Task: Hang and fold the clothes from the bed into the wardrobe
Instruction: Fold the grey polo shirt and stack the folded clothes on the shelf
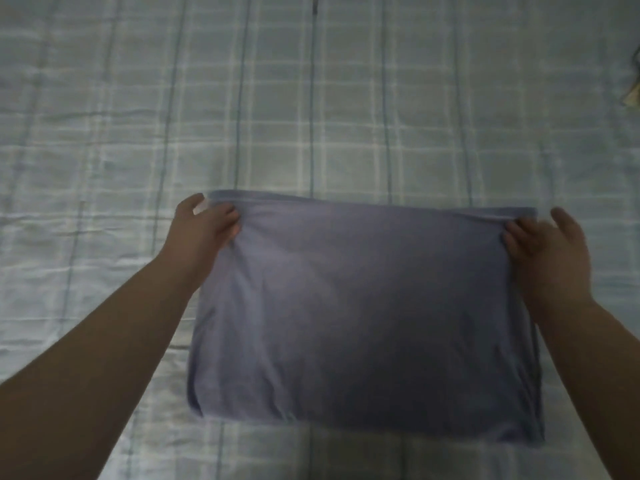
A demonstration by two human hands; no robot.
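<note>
On checked bedsheet (311, 98), blue rectangular garment (363, 306), perhaps jersey, left fingers (229, 218), right fingers (519, 233) pinching corners

Unclear obj (635, 95), right edge.

— What do we have before us?
— A blue-grey garment (363, 313), folded into a rectangle, lying flat on the bed (311, 116) with its pale checked sheet.
— And where are our hands?
— Our left hand (204, 230) grips its far left corner. Our right hand (550, 251) grips the far right corner, fingers curled on the cloth, thumb lifted.
— Anything else?
— A small dark and yellowish thing (633, 91) at the right edge, too blurred for us to name.
</note>
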